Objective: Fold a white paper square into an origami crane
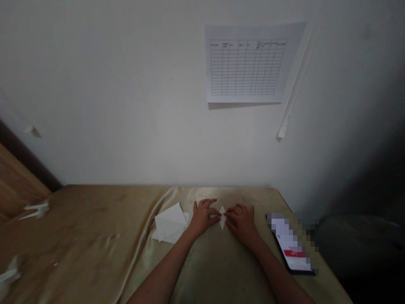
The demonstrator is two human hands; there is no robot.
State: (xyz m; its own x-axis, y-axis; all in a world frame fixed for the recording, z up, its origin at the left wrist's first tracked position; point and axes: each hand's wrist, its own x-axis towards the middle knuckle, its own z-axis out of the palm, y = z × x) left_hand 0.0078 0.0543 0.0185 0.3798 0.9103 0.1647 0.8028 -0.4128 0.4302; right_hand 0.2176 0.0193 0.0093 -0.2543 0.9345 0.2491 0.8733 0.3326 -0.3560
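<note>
We pinch a paper diamond [222, 223] at lower centre.
Our left hand [203, 218] and right hand [243, 222], loosely curled, grip its opposite corners, presumably to keep it steady.

The light around me is dim, the wall [126, 97] in deep shadow on my right; a thin shadow under the printed sheet [247, 65] suggests light from above. The satiny cloth [91, 236] has a soft sheen, and blocky pixelation covers part of the glowing phone [289, 238]. My left hand [202, 218] and right hand [243, 220] look dusky, the sheet's print too blurred to read.
</note>
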